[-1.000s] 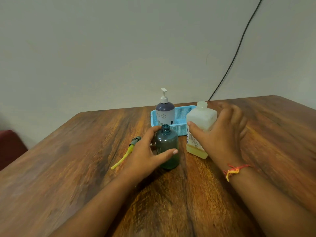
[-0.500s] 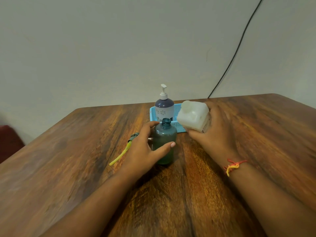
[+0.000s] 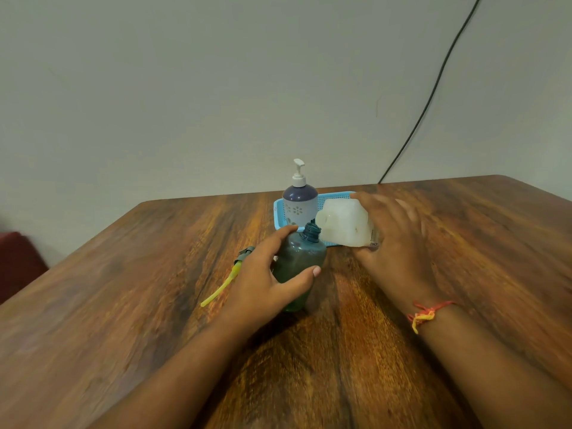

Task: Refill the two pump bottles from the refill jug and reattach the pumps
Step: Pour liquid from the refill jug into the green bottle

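A dark green bottle (image 3: 301,261) with no pump stands on the wooden table (image 3: 154,305), tilted slightly right. My left hand (image 3: 266,283) grips its body, thumb across the front. My right hand (image 3: 393,246) holds the white refill jug (image 3: 343,226) tipped far over to the left, its spout right beside the green bottle's open neck. The removed pump (image 3: 230,272), grey head with a yellow tube, lies on the table left of my left hand. A purple pump bottle (image 3: 299,202) with its white pump on stands in a blue basket (image 3: 280,216) behind.
A black cable (image 3: 433,88) runs down the wall to the table's far edge. A dark red seat (image 3: 18,264) shows at the left, beyond the table's edge.
My right hand lifted the jug off the table and tipped it leftward until its spout reached the green bottle's neck. The green bottle now leans slightly right.
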Motion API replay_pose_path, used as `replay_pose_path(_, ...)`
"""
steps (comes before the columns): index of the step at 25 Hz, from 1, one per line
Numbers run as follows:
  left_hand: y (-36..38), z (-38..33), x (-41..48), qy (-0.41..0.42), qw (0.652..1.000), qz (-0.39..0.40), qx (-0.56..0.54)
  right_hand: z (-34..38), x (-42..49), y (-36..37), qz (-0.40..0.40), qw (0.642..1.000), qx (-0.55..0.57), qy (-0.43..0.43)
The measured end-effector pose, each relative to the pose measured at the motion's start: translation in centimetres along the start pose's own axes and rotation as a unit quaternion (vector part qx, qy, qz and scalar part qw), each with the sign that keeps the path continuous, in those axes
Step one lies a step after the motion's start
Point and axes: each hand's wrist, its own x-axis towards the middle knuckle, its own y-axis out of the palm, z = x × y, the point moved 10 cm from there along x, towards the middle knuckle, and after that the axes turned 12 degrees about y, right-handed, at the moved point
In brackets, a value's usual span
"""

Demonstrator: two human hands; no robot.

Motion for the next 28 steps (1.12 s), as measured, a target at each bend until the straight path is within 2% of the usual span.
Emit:
replay_pose_path(12, 0.6, 0.3, 0.0, 0.012, 1.0, 0.019, -0.018, 1.1, 0.3, -1.0, -0.029, 0.997, -0.055, -0.053)
replay_pose_path(28, 0.7, -0.3, -0.1, 0.012, 1.0, 0.025, -0.008, 1.7, 0.3, -1.3, -0.029, 0.995, -0.081, -0.05)
